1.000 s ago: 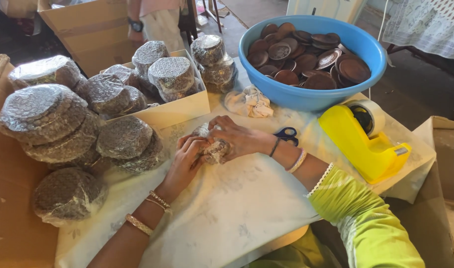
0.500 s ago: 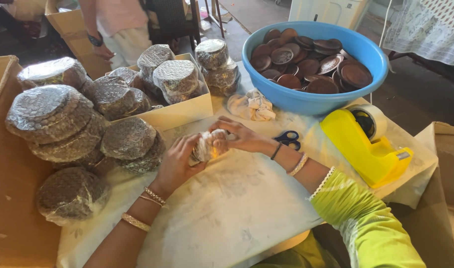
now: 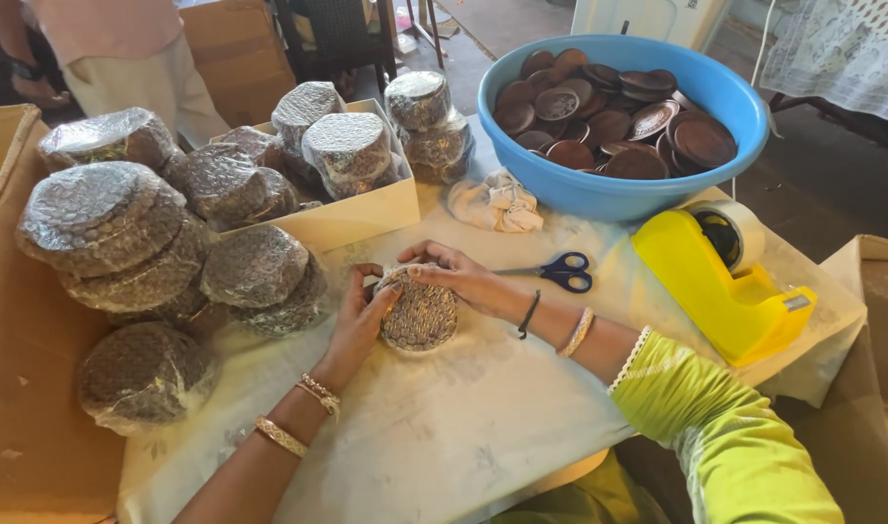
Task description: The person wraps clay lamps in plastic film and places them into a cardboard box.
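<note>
pressing a bubble-wrapped disc (image 3: 419, 312) flat near the middle of the tabletop (image 3: 444, 427), lowered from its lifted tilt moments ago, left hand (image 3: 358, 322) cupping its edge, right hand (image 3: 463, 277) fingers (image 3: 426, 271) spread over its top, wrap nearly closed.

We see a round disc wrapped in shiny clear bubble plastic (image 3: 419, 312), a glossy blue plastic basin (image 3: 599, 194), dull brown metal plates (image 3: 647, 160) and a matt white cloth-covered worktop (image 3: 463, 417).

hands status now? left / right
Left hand: closed on the round bubble-wrapped disc, gripping its left edge.
Right hand: closed on the same disc, fingers curled over its top edge.
</note>
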